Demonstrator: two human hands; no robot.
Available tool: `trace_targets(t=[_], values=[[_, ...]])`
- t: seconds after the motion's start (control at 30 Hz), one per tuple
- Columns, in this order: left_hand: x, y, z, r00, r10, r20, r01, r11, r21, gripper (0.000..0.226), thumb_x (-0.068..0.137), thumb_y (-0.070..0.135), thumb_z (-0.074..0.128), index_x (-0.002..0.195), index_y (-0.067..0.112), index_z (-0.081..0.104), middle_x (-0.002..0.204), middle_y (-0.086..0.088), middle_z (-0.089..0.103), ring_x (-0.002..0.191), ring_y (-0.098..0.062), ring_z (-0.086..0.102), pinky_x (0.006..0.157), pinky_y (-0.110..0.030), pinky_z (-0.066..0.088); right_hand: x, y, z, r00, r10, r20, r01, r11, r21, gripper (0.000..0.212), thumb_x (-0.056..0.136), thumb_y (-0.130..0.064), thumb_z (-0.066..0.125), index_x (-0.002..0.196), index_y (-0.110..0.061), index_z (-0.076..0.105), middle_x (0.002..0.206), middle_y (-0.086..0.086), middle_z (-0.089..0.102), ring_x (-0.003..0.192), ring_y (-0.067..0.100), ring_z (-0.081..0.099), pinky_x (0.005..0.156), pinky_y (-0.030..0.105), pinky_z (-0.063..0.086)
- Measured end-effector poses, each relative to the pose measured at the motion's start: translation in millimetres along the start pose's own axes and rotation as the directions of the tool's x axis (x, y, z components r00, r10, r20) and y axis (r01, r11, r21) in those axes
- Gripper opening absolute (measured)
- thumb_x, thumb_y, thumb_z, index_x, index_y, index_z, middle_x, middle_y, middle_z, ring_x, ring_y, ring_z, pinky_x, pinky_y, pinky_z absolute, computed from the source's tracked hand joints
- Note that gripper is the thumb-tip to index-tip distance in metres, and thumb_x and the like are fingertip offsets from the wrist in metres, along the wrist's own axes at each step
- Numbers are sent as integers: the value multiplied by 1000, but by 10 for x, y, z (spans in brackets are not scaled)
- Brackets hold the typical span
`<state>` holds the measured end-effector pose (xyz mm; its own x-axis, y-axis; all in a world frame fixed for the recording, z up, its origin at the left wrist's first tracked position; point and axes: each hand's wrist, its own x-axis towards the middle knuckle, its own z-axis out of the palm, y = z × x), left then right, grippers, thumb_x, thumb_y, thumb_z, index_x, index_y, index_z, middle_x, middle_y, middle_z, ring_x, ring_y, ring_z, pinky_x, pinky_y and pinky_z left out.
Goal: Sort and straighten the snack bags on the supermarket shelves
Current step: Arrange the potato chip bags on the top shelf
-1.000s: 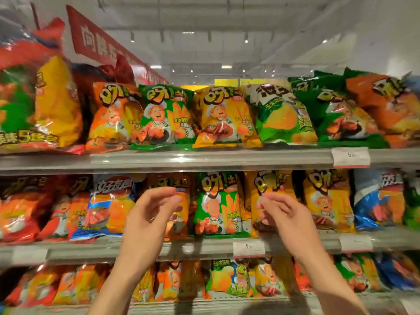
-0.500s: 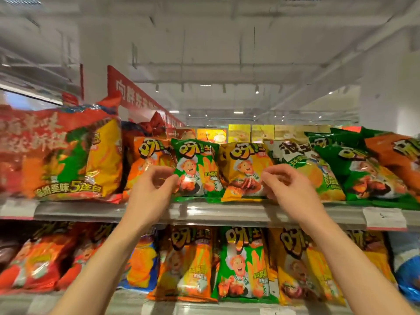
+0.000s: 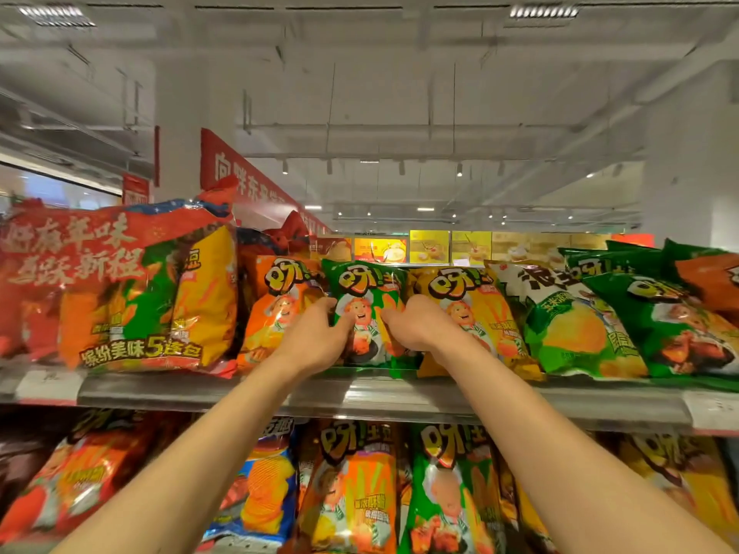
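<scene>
On the top shelf (image 3: 360, 393) a green snack bag (image 3: 366, 287) with a cartoon chef stands between an orange bag (image 3: 276, 309) and a yellow bag (image 3: 476, 305) of the same brand. My left hand (image 3: 316, 337) grips the green bag's left edge, fingers curled round it. My right hand (image 3: 416, 325) grips its right edge, fingertips tucked between the green and yellow bags. Both hands cover the bag's lower half.
A big red multi-pack (image 3: 132, 293) fills the shelf's left end. White-green (image 3: 568, 325) and dark green bags (image 3: 676, 325) lean to the right. The shelf below holds more bags, orange (image 3: 352, 485) and green (image 3: 448, 489). Price tags (image 3: 712, 411) hang on the shelf rail.
Both hands rose from the middle shelf to the top shelf and closed in on the green bag, taking hold of its two sides. The view tilted upward.
</scene>
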<state>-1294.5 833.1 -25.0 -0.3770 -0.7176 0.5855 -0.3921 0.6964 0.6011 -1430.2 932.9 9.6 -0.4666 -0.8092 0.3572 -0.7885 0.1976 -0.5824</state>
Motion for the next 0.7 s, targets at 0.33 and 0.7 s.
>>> trace_targets(t=[0.33, 0.7], values=[[-95, -110, -54, 982, 70, -177, -105, 975, -197, 55, 97, 42, 66, 144, 17, 51, 138, 5, 60, 128, -14, 56, 106, -35, 47, 56, 64, 35, 998, 47, -46, -20, 881, 473, 33, 100, -31, 66, 123, -8, 62, 101, 6, 72, 96, 25, 70, 77, 34, 56], [-354, -88, -487, 971, 59, -233, -145, 917, -371, 50, 93, 46, 70, 139, 28, 58, 133, 11, 63, 122, -8, 59, 97, -29, 53, -3, -89, -30, 998, -29, 57, -26, 638, 770, 41, 89, -43, 76, 118, -15, 71, 101, 2, 80, 91, 17, 78, 83, 35, 61]])
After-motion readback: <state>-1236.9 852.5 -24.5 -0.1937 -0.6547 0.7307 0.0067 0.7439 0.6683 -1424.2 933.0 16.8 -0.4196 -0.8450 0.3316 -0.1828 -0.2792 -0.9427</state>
